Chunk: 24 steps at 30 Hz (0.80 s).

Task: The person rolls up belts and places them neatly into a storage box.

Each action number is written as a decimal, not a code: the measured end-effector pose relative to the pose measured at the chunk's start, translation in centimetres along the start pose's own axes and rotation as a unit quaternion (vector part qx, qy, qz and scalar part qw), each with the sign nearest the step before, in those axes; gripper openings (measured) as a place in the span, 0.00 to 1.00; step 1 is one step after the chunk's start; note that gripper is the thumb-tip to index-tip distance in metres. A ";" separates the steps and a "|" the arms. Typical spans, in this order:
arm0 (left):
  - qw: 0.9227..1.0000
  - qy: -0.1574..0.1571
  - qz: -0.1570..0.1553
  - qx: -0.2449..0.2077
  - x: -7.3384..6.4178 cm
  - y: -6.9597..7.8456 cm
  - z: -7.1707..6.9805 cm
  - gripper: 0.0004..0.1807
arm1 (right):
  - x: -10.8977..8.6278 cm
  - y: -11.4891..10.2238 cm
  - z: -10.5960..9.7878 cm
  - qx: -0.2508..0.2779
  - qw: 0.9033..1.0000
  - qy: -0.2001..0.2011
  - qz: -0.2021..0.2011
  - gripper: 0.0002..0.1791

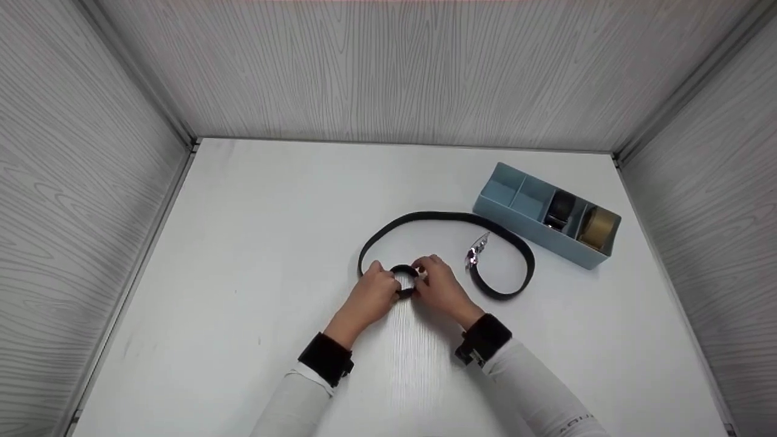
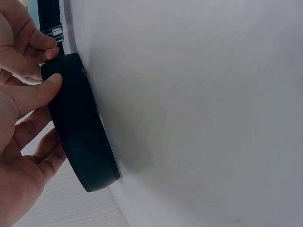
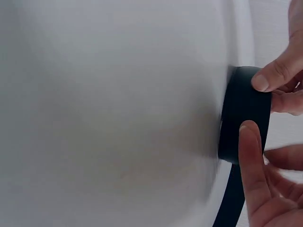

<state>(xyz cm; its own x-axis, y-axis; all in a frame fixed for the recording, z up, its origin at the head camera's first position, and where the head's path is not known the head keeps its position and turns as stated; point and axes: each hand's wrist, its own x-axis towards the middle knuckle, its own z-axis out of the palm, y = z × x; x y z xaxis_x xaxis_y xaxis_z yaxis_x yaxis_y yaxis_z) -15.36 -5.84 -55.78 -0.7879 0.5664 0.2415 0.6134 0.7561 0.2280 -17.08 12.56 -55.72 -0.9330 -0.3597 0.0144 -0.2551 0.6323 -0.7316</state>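
A black belt (image 1: 437, 215) lies on edge in a wide curve on the white table, one end wound into a small coil (image 2: 85, 123). At its other end, to the right, is a shiny silver buckle (image 1: 473, 255). My left hand (image 1: 373, 290) holds the left side of the coil between thumb and fingers. My right hand (image 1: 442, 290) pinches the coil's right side. In the right wrist view, the right hand's digit (image 3: 251, 146) lies against the near face of the coil, with other fingers behind it.
A blue divided box (image 1: 534, 227) stands at the back right of the table (image 1: 279, 218). In its right compartments are a dark rolled item (image 1: 559, 209) and a tan-gold rolled item (image 1: 598, 229). Grey wood-grain panels (image 1: 388, 73) rise around the back and sides.
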 end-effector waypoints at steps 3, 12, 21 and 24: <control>1.000 0.004 -0.006 -0.005 0.1 0.1 0.0 0.04 | -0.5 0.1 -0.3 -0.054 0.994 -0.022 -0.097 0.11; 0.997 -0.006 -0.020 -0.079 0.0 -0.1 -0.2 0.02 | -0.9 0.0 0.1 -0.112 0.977 -0.059 -0.171 0.07; 0.973 0.036 -0.219 -0.058 -0.9 -0.8 -1.8 0.12 | -0.7 -0.2 0.0 -0.136 0.970 -0.070 -0.188 0.07; 0.957 0.023 -0.279 -0.081 -0.9 -1.1 -2.0 0.16 | -0.6 -0.2 0.0 -0.139 0.968 -0.071 -0.199 0.07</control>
<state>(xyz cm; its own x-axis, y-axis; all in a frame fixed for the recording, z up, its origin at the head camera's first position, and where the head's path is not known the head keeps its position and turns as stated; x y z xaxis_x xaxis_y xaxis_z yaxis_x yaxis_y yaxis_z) -15.17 -7.85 -54.37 -0.9942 0.0719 0.0796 0.1013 0.8737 0.4758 -16.49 12.62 -55.60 -0.7077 -0.6906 0.1490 -0.6635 0.5772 -0.4760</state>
